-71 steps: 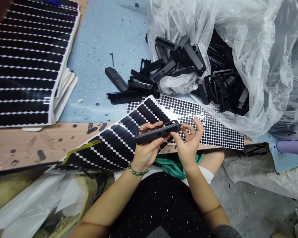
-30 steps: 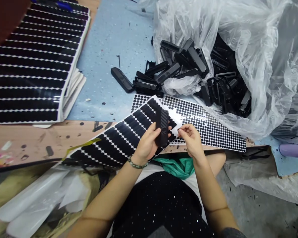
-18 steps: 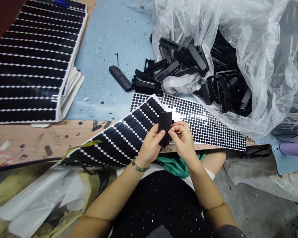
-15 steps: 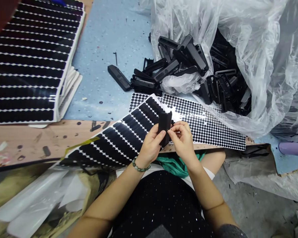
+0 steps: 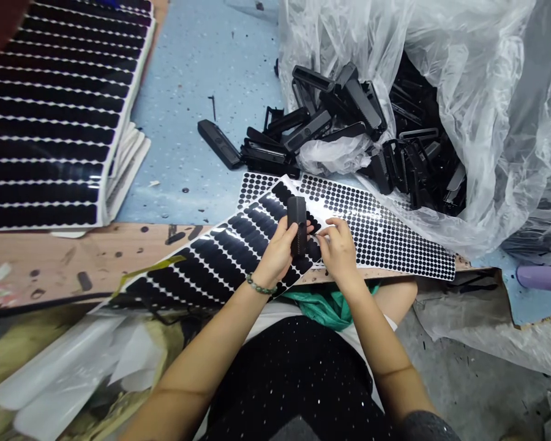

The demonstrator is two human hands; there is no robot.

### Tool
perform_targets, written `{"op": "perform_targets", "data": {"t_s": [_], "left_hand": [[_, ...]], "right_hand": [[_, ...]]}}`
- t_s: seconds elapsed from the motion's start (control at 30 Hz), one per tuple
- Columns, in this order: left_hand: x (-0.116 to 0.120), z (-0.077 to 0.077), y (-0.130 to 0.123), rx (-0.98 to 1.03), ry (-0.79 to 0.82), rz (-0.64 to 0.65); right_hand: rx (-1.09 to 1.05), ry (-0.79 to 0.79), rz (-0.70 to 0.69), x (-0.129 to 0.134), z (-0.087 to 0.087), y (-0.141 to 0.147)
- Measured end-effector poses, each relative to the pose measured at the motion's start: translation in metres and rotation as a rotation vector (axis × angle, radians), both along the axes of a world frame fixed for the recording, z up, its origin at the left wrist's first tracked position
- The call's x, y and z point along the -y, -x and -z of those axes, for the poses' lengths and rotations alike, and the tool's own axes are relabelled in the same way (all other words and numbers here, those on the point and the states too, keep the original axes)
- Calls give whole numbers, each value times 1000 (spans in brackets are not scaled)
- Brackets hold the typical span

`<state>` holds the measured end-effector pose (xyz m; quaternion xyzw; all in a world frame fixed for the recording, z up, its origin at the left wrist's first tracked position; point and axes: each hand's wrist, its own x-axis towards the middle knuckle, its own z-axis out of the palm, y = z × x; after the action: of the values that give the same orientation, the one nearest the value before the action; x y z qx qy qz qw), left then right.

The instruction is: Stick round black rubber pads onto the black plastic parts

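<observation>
My left hand [image 5: 278, 254] grips a black carbon-textured plastic part [image 5: 297, 225], held upright between thumb and fingers above a sheet of black oblong adhesive pads [image 5: 220, 257]. That sheet lies tilted across a second sheet of small round black stickers [image 5: 376, 233]. My right hand [image 5: 340, 251] is apart from the part, its pinched fingertips at the pad sheet's right edge. Whether those fingertips hold a small pad is hidden.
A tall stack of pad sheets [image 5: 50, 116] lies at the left on a blue work surface [image 5: 179, 122]. Several black plastic parts [image 5: 330, 116] spill from a clear plastic bag [image 5: 477, 122] at the back. A wooden board edge [image 5: 73, 257] runs in front. Green cloth [image 5: 321, 306] lies on my lap.
My right hand has moved off the black part, rightward and down to the sheet. My left hand has shifted slightly left, with the part still upright in it.
</observation>
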<state>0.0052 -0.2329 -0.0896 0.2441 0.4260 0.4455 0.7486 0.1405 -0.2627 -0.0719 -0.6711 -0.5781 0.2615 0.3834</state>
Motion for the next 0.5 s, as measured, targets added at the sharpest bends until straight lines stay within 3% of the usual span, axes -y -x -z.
{"op": "perform_targets", "data": {"t_s": [0.17,0.23,0.5], "left_hand": [[9,-12,8,192,-37,-26],[15,-20,11,227,-94,-38],[24,-35,15,219,-198,2]], "right_hand": [[-543,65,104,8,-20,-6],[-663,101,110,11,-29,-5],[-695,53,141,16,-51,3]]}}
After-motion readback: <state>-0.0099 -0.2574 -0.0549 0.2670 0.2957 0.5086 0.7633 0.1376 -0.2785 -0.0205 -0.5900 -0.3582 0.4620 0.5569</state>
